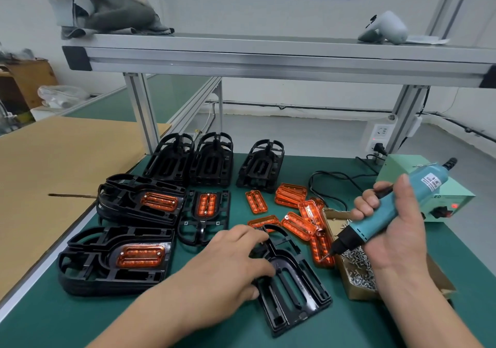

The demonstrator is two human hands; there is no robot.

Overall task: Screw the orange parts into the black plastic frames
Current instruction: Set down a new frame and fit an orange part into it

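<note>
Setting up on the green table [67, 318]: one black frame [300, 317], unfilled.
Left hand [233, 262] grips that frame at front centre; right hand [389, 229] is wrapped round the screwdriver [397, 208]. Seat a loose orange part [298, 225] squarely first, then drive the tip's screw [326, 256] straight.

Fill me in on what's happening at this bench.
A person is fitting orange parts into black frames. The left hand holds an empty black frame flat on the green mat. The right hand grips an electric screwdriver, its tip above a box of screws. Loose orange parts lie just beyond. Finished frames are stacked on the left, and no orange part sits in the held frame yet.
</note>
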